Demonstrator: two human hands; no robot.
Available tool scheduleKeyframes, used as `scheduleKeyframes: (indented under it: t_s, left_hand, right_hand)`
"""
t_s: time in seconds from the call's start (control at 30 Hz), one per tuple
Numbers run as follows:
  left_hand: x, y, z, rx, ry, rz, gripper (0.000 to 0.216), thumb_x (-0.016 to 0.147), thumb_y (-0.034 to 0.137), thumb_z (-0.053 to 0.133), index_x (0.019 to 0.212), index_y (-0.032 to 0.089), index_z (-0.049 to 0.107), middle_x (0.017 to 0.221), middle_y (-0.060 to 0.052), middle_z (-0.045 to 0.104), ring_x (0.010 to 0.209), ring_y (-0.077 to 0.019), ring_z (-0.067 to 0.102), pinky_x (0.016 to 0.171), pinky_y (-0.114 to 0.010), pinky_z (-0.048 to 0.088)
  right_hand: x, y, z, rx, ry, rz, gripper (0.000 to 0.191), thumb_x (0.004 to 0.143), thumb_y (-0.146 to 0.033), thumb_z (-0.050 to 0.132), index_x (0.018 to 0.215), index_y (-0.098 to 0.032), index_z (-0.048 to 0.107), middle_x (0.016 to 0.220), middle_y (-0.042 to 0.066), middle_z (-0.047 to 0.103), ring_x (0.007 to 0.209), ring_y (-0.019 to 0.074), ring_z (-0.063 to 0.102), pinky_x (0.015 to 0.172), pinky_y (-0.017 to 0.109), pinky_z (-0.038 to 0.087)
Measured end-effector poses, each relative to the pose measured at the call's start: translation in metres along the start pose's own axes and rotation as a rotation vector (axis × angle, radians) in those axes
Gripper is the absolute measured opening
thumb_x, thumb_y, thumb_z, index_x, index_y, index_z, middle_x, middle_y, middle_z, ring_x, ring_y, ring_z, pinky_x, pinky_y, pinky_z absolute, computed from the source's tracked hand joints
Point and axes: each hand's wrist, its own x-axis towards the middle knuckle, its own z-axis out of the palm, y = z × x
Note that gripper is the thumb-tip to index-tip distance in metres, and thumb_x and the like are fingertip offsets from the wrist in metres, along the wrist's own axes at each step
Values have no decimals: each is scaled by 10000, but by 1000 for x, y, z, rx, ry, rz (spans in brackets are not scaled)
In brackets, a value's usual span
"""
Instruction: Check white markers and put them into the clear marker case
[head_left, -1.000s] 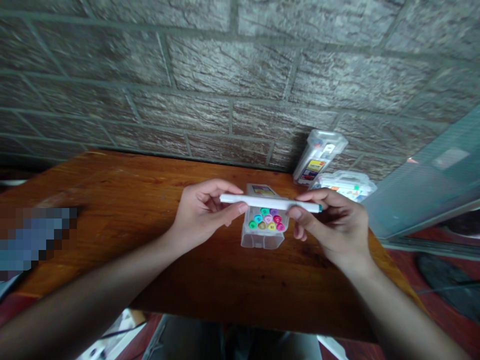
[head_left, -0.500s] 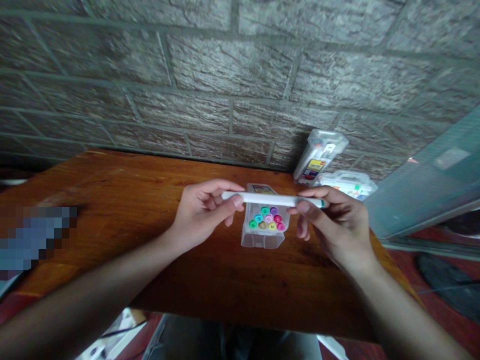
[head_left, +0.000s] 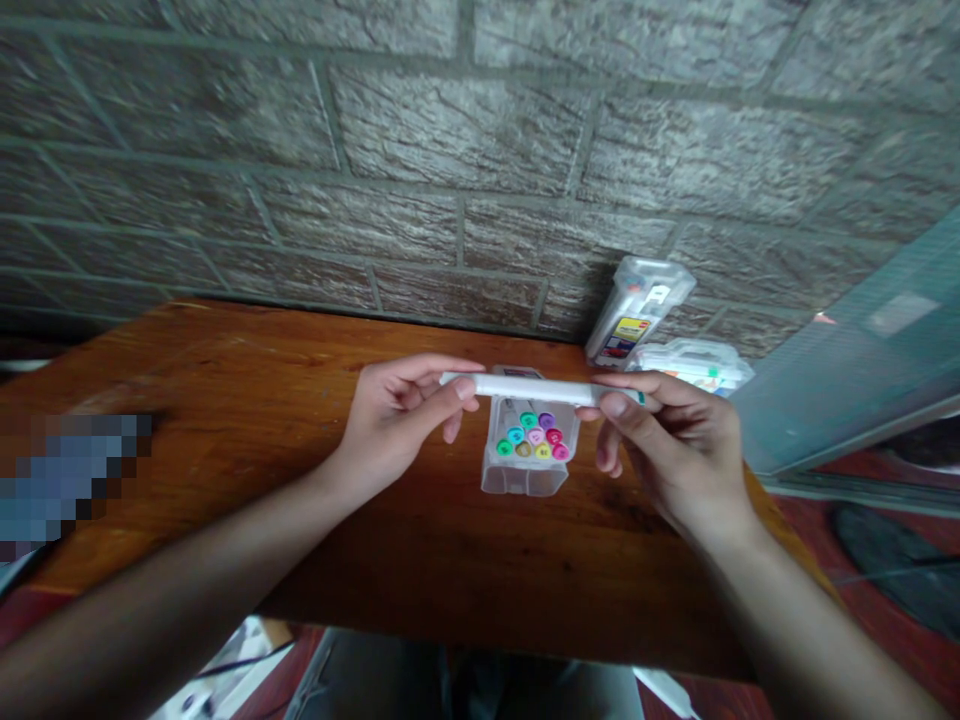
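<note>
I hold a white marker (head_left: pixel 534 388) level between both hands, just above an open clear plastic case (head_left: pixel 527 476). My left hand (head_left: pixel 397 422) pinches the marker's left end with thumb and fingers. Its right end, which has a green tip, is pinched by my right hand (head_left: pixel 670 448). The case stands on the wooden table (head_left: pixel 247 420) and holds several markers upright, their coloured caps (head_left: pixel 532 437) showing green, blue, pink, purple and yellow.
Two more clear marker cases stand at the back right: one (head_left: pixel 636 310) leans on the brick wall (head_left: pixel 465 150), another (head_left: pixel 694 365) lies flat beside it. A glass pane (head_left: pixel 862 370) runs along the right. A blurred patch (head_left: pixel 67 480) covers the table's left edge.
Both hands have lifted the marker slightly up and away from me, so more of the coloured caps in the case show below it.
</note>
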Motion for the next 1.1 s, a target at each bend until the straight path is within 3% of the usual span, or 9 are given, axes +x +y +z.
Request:
scheduleKeyframes:
  t_s: [0.43, 1.1]
  left_hand:
    - [1, 5, 4, -201, -6, -38, 140, 921, 230, 792, 1033, 183, 863, 780, -57, 815, 499, -98, 633, 493, -213, 485]
    - [3, 8, 4, -312, 10, -104, 208, 889, 240, 797, 1048, 122, 861, 786, -114, 830, 479, -124, 645, 487, -242, 505]
  right_hand:
    - [0, -2, -2, 97, -58, 45, 159, 991, -293, 752, 1101, -215, 836, 923, 80, 861, 441, 131, 687, 387, 232, 531]
    - [0, -8, 0, 221, -74, 94, 207, 1016, -264, 679, 1144, -200, 830, 936, 101, 869, 411, 148, 694, 358, 230, 519]
